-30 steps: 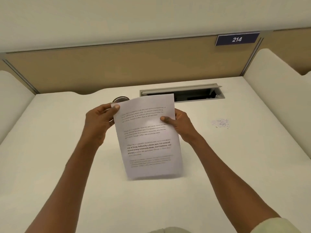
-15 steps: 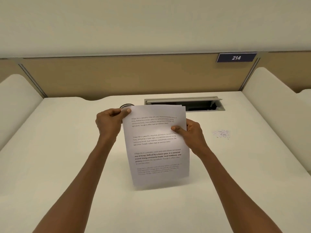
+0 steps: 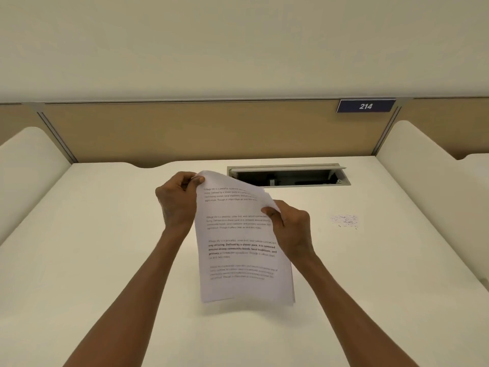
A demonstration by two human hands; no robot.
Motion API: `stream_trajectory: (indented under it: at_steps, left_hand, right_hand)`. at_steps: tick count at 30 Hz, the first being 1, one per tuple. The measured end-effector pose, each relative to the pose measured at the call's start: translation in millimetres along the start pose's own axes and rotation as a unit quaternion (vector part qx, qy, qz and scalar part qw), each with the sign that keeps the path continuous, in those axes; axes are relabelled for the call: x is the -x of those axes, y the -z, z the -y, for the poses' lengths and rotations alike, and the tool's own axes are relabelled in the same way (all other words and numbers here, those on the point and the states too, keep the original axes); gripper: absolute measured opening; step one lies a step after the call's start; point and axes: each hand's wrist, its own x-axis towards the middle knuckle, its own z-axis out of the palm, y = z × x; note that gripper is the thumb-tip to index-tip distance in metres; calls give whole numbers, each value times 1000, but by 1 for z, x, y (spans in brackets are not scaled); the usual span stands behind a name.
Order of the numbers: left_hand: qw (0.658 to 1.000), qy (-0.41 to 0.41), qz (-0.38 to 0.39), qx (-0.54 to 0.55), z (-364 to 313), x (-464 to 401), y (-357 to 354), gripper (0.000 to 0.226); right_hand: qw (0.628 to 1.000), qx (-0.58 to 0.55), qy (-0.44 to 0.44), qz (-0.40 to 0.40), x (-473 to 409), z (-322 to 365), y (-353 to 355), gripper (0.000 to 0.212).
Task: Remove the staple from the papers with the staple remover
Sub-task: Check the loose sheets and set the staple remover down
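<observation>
The desk [image 3: 92, 260] lies bare along its left edge and front edge, open to a passing hand. Held papers [image 3: 240, 247] block the middle. Toward the back edge an open cable hatch [image 3: 288, 176] breaks the surface; small scraps [image 3: 345, 221] lie toward the right edge. Side panels [image 3: 423, 168] wall both edges.

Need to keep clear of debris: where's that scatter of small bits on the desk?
In the head view, the scatter of bits lies on the desk, right of the right hand.
</observation>
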Motion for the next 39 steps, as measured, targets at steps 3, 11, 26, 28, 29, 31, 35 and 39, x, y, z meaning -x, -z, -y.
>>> stream_trajectory:
  at_steps: [3,11,26,28,29,31,35,39]
  left_hand:
    - [999,26,10,27,7,-10,-2,6]
    - [919,204,245,233,16,3,5,37]
    - [943,212,217,132,19,51,-9,17]
    - [944,221,210,128,22,53,-8,26]
    - [944,225,208,124,25,55,-7,30]
    - [943,229,211,117,28,59,-7,35]
    - [940,235,218,113,31,64,-8,44]
    - [943,225,209,127,27,60,-11,34]
  right_hand:
    - [991,-82,-107,-5,-11,-1,-3,8]
    - [925,-237,-295,-17,-13,-13,3,13]
    - [907,-272,-323,-5,-8,-18,-1,7]
    - [904,-273,-330,11,-5,-21,-3,16]
    - [899,-278,-338,19,-3,-22,-4,19]
    - [893,-281,-349,31,3,-25,-7,24]
    - [889,-282,-356,49,8,-26,-11,29]
    - [893,-268,-357,57,0,-25,-9,21]
